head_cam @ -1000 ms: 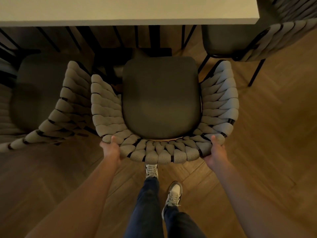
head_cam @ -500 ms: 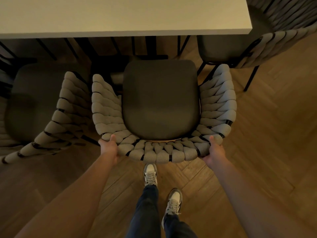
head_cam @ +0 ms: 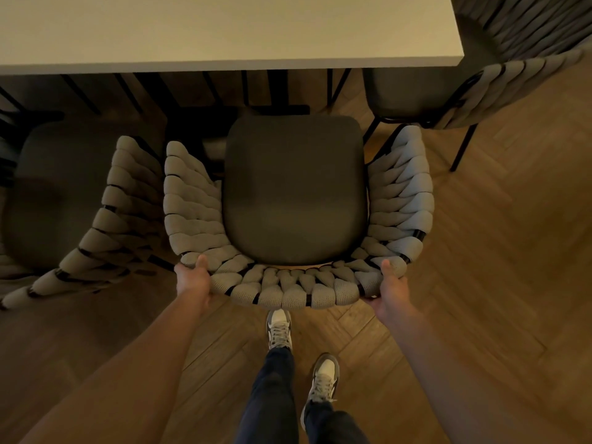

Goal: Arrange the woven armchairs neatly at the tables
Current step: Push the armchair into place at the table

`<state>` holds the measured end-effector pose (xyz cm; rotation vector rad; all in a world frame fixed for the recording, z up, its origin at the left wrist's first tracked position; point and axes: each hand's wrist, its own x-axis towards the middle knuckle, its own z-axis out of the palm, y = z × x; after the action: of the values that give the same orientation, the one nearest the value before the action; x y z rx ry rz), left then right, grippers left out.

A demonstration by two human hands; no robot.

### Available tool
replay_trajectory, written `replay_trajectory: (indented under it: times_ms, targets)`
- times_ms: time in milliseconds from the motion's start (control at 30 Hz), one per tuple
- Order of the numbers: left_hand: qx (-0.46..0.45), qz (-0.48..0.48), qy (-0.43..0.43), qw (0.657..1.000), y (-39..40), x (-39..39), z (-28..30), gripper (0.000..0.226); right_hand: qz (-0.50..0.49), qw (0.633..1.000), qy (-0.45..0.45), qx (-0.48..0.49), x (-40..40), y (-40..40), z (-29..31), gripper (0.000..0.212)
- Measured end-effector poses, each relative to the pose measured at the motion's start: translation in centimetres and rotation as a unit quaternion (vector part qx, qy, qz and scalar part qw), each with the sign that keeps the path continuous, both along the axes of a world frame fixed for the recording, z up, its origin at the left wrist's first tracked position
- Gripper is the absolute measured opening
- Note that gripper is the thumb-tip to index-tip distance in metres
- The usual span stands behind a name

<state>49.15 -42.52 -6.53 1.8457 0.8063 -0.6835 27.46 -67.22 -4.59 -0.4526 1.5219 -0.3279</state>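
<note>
At the far left a neighbour chair (head_cam: 80, 200) stands at the table (head_cam: 224, 30), its woven arm just beside the left arm of the middle chair (head_cam: 294, 193); the two arms look almost touching, but I cannot tell if they do.

The left hand (head_cam: 192, 280) grips the near left corner of the middle chair's woven back. The thumb lies on top of the rim and the other fingers go under it, out of sight.

The middle chair lies straight ahead of both hands, on the far side of them. Its dark seat (head_cam: 294, 187) points to the table, and the front edge of the seat is near the table edge but not yet under it. The line from back to front runs almost square to the table edge, maybe turned a little.

The right hand (head_cam: 389, 290) holds the near right corner of the same back in the same way, thumb on top, fingers hidden below. Both hands are equally near, one on each side, so a push away from the person should send the chair straight in.

At the far right another chair (head_cam: 464, 91) stands at the table corner, apart from the middle one. The floor (head_cam: 512, 251) is wood.
</note>
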Motion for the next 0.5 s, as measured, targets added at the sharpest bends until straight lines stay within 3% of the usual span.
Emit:
replay_trajectory:
  times_ms: [500]
  targets:
    - [0.01, -0.033, -0.001, 0.999, 0.1, 0.0, -0.6, 0.055, 0.003, 1.0, 0.004, 0.016, -0.1, -0.7, 0.0, 0.045]
